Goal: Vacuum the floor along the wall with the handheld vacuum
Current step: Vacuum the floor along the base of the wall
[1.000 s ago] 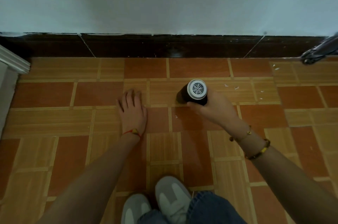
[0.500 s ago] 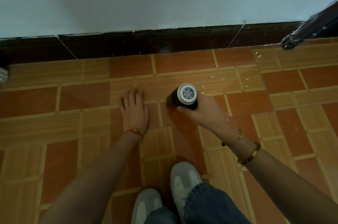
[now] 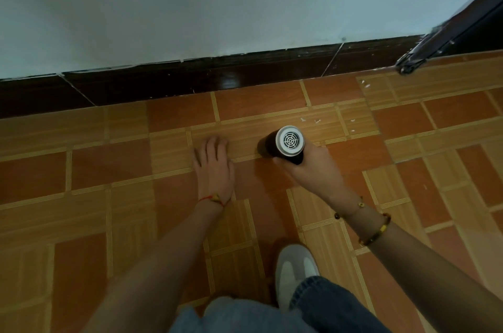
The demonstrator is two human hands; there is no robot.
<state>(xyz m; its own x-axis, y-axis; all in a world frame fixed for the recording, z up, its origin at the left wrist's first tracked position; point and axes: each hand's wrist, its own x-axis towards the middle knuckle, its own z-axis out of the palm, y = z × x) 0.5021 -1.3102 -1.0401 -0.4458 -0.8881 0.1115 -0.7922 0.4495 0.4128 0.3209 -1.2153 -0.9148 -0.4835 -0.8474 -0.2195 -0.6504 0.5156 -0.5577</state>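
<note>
Here the handheld vacuum (image 3: 283,145), a dark cylinder, stands nearly on end on the tiled floor (image 3: 109,169), its long axis steep, the white grilled end facing up toward the camera and the far end down. The right hand (image 3: 310,169) is wrapped around its body. The left hand (image 3: 215,166) lies flat, fingers spread, just beside. White scraps (image 3: 317,121) lie near the dark baseboard (image 3: 190,82).

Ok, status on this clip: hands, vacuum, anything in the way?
Right hand gripping handheld vacuum, nozzle down on floor. Left hand flat on tiles, empty. White debris bits beyond the vacuum, toward the baseboard. Nothing blocking.
</note>
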